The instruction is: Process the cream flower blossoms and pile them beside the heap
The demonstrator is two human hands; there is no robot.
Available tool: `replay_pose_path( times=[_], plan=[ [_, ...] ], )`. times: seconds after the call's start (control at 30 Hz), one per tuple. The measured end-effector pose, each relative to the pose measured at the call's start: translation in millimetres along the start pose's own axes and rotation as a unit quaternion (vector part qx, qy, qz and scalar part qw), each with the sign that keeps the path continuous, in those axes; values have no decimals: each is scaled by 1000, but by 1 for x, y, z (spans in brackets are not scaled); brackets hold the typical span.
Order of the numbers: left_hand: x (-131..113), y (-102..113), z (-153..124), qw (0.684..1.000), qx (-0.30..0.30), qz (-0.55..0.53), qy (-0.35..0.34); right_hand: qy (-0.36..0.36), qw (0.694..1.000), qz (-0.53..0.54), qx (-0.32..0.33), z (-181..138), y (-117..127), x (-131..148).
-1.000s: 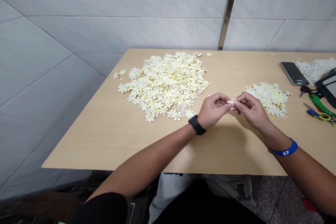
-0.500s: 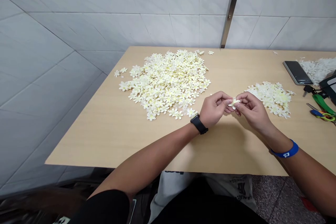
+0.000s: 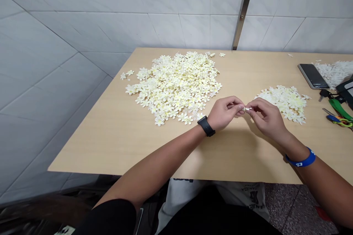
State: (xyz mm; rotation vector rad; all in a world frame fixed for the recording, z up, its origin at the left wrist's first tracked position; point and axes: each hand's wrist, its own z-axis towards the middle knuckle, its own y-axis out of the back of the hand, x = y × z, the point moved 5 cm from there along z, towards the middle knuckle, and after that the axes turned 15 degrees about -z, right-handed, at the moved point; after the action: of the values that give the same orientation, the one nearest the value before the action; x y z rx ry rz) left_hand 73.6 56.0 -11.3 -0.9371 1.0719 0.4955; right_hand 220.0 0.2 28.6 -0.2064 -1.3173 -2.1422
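Between my fingertips, above the table, is a small white artificial flower (image 3: 247,109), now mostly hidden and seen edge-on. My left hand (image 3: 226,112), with a black watch on the wrist, pinches it from the left. From the other side my right hand (image 3: 266,115), wearing a blue wristband, pinches it too. A large heap of white and pale yellow flowers (image 3: 179,80) spreads to the left of my hands. Just beyond my right hand lies a smaller pile of similar flowers (image 3: 292,102).
At the right lie a phone (image 3: 313,76), a pile of thin white pieces (image 3: 335,72), keys (image 3: 324,93), a green-handled tool (image 3: 340,108) and scissors (image 3: 340,120). Behind the wooden table (image 3: 116,143) stands a tiled wall with a metal strip (image 3: 241,18).
The flower has turned from facing up to nearly edge-on between my fingers. My right hand has shifted and tilted slightly; my left hand has barely moved.
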Motion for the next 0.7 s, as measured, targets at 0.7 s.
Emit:
replay_pose_path(
  times=[0.7],
  plan=[
    [0, 4, 6, 999, -40, 16, -31, -205, 942, 264, 15, 1, -13, -25]
  ],
)
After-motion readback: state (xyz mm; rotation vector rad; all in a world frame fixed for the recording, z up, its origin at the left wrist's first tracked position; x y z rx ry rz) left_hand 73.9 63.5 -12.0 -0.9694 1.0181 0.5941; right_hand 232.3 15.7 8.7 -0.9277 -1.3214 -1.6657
